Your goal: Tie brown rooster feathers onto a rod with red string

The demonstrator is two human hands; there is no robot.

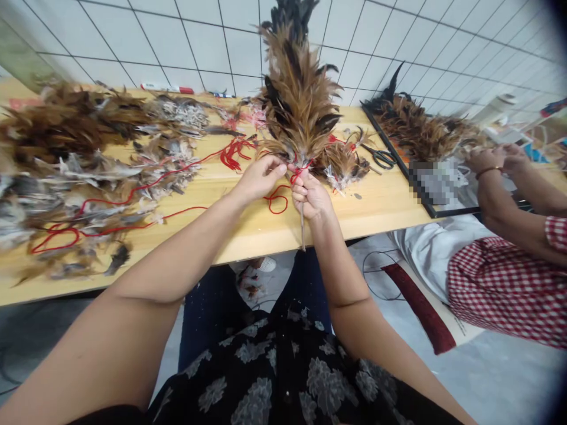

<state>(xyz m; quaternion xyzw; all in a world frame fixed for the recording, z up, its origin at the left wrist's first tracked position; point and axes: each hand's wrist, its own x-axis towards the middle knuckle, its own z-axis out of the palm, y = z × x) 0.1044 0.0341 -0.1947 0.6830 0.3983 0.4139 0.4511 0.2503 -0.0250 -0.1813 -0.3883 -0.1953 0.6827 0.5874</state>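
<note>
A feather duster (301, 100) of brown and black feathers points away from me, its thin stick (303, 227) jutting toward the table's front edge. My right hand (312, 195) is closed around the stick just below the lowest feathers. Red cord (300, 172) crosses the stick at those fingers, and a loop of it (278, 203) hangs onto the table. At the base of the feathers, my left hand (264, 176) has thumb and forefinger pinched together; what lies between them is too small to make out.
Loose feathers (84, 124) cover the table's left side, with red cord (133, 199) trailing over them. A smaller feather bunch (341, 159) and black scissors (381, 157) lie to the right. A marker (167, 88) rests by the tiled wall. At right, another person's hands (496, 159) work near another feather duster (416, 121).
</note>
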